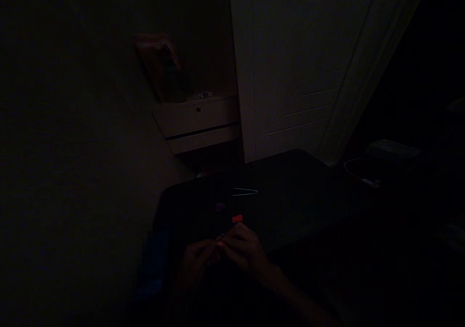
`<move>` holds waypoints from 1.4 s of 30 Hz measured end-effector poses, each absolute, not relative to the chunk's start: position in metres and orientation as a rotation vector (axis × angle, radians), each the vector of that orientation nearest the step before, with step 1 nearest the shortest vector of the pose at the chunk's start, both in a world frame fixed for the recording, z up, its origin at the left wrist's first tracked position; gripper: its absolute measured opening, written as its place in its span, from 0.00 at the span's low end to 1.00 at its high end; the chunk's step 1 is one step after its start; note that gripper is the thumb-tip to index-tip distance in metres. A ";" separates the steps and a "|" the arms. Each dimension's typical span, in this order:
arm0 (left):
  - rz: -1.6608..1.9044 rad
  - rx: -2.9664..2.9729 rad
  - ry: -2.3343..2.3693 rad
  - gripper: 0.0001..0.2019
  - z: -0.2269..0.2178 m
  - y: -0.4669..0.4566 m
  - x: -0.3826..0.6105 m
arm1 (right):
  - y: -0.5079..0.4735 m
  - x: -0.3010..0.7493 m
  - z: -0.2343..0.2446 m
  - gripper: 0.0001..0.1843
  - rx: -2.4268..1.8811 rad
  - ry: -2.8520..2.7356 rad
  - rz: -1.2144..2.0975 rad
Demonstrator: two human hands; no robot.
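The room is very dark. My right hand (241,247) is closed over a dark table (290,206), with a small red-orange object (237,219) showing just above its fingers. My left hand (196,259) is curled next to it, fingertips meeting the right hand's. What the left fingers pinch is too dark to name. A thin metal pair of tweezers (245,192) lies on the table beyond the hands, apart from them. A small dim object (220,206) rests between the tweezers and the hands.
A pale drawer unit (198,121) stands against the wall behind the table, with a reddish item (160,63) above it. A light door (298,75) is at the back. A white cable (358,174) lies at the right.
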State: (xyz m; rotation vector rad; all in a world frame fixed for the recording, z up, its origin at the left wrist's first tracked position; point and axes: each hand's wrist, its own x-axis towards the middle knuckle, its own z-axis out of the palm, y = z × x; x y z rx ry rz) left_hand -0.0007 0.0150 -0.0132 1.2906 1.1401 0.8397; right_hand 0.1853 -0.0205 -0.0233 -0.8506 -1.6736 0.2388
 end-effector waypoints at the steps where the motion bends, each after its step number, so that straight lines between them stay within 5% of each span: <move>1: 0.840 1.294 1.145 0.24 -0.014 0.015 -0.001 | -0.020 0.185 -0.023 0.11 -0.850 -1.674 0.241; 24: 0.929 1.301 1.232 0.18 -0.013 0.012 0.003 | -0.020 0.184 -0.030 0.09 -0.831 -1.690 0.205; 29: 1.027 1.274 1.205 0.16 -0.011 0.010 0.005 | -0.021 0.184 -0.026 0.15 -0.818 -1.698 0.263; 42: 1.053 1.603 1.206 0.11 -0.002 0.009 0.001 | -0.019 0.182 -0.020 0.07 -0.803 -1.529 0.401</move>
